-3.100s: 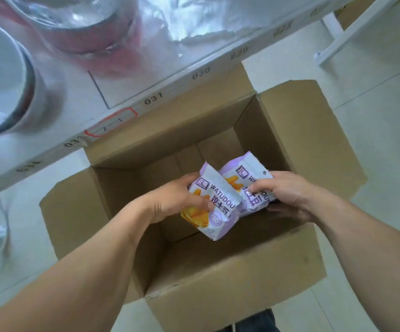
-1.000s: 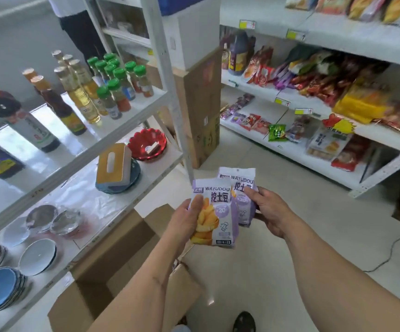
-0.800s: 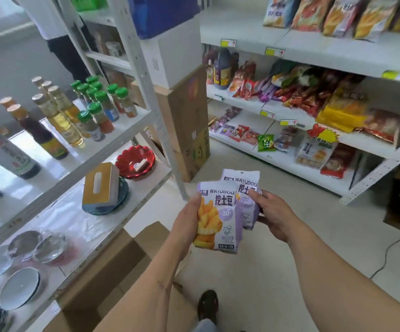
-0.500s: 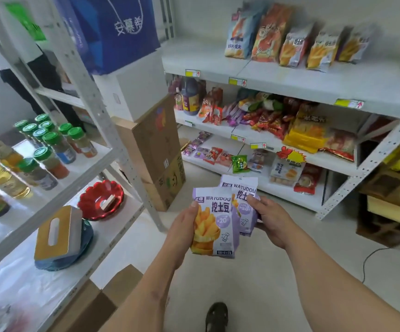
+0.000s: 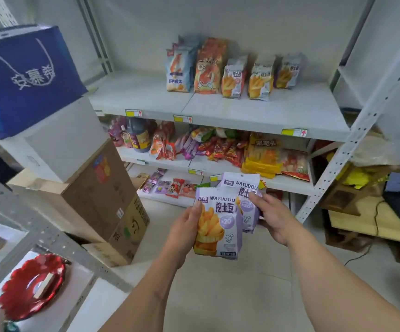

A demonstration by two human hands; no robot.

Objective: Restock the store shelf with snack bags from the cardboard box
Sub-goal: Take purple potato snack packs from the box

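Shelving (image 5: 254, 109) fills the view from eleven to two o'clock: three white tiers on a perforated post (image 5: 352, 140) at three o'clock. The top tier holds a short row of upright bags (image 5: 232, 70) at twelve to one o'clock, with bare board in front of and to the left of them; the two lower tiers are crowded with mixed packets. Stacked cartons (image 5: 103, 188) under a blue gift bag (image 5: 24, 77) stand at nine o'clock, close beside the shelf's left end.

The step in hand looks like the carry from box to shelf. The next move probably calls for lifting both bags up and forward to the top tier and standing them by the matching fries packs, clearing the tier's front lip with its price tags (image 5: 182, 119).

The left hand (image 5: 184, 226) grips the front snack bag (image 5: 218, 226) by its left edge, thumb over the face, at centre. The right hand (image 5: 275, 216) pinches the rear snack bag (image 5: 244, 195), which overlaps behind the first. Open floor lies between the person and the shelf.
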